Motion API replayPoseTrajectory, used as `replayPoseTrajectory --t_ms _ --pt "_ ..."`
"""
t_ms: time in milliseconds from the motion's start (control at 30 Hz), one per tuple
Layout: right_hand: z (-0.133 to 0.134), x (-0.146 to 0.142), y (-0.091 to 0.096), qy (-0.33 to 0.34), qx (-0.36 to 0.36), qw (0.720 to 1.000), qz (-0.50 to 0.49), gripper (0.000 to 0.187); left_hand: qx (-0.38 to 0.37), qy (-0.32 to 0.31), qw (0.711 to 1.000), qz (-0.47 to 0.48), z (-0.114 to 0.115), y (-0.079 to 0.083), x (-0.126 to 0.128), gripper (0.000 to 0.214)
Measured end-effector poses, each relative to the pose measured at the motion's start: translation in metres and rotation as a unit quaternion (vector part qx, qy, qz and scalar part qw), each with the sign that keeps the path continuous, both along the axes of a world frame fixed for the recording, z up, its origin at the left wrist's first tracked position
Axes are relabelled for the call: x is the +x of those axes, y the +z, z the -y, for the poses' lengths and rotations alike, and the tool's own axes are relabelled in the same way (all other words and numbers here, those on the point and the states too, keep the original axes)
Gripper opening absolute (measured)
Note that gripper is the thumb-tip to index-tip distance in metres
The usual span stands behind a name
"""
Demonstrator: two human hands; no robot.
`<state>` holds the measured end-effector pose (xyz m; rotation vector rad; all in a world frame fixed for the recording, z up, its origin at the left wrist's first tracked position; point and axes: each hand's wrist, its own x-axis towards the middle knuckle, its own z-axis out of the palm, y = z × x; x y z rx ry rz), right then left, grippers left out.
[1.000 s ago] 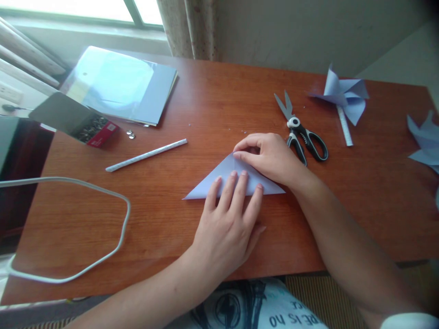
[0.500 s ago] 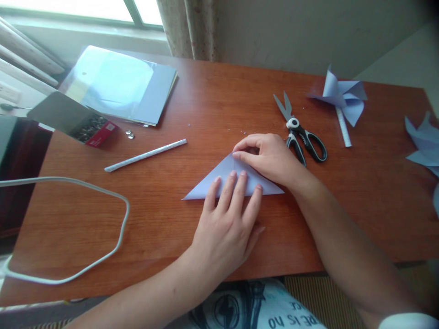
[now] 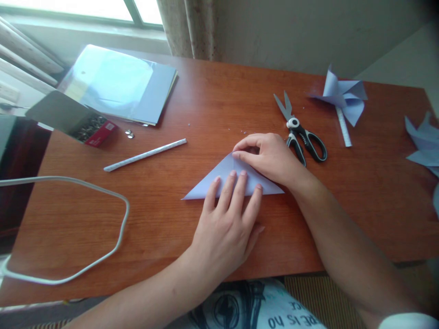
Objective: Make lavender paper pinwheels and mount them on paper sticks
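Note:
A pale blue paper folded into a triangle (image 3: 212, 183) lies on the wooden table (image 3: 206, 100) in front of me. My left hand (image 3: 226, 224) lies flat on its lower edge, fingers stretched out and pressing it down. My right hand (image 3: 270, 157) is curled over the triangle's top corner, thumb and forefinger pinching the tip. Black-and-white scissors (image 3: 302, 132) lie just right of my right hand, blades slightly apart.
A rolled paper stick (image 3: 146, 154) lies to the left. Behind it are a stack of coloured sheets (image 3: 120, 84) and an open box of pins (image 3: 85, 128). A white cable (image 3: 120, 228) loops at the left. Finished paper pinwheels (image 3: 345, 98) sit at the right.

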<state>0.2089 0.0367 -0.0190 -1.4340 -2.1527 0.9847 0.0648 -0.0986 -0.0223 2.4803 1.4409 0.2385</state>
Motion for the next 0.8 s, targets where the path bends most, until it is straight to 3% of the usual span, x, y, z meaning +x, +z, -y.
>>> replayPoseTrajectory --t_ms 800 --pt "-0.0005 0.0003 -0.0001 0.001 0.0 1.0 -0.012 0.01 0.01 -0.003 1.0 0.001 0.0007 -0.0011 -0.0005 0.067"
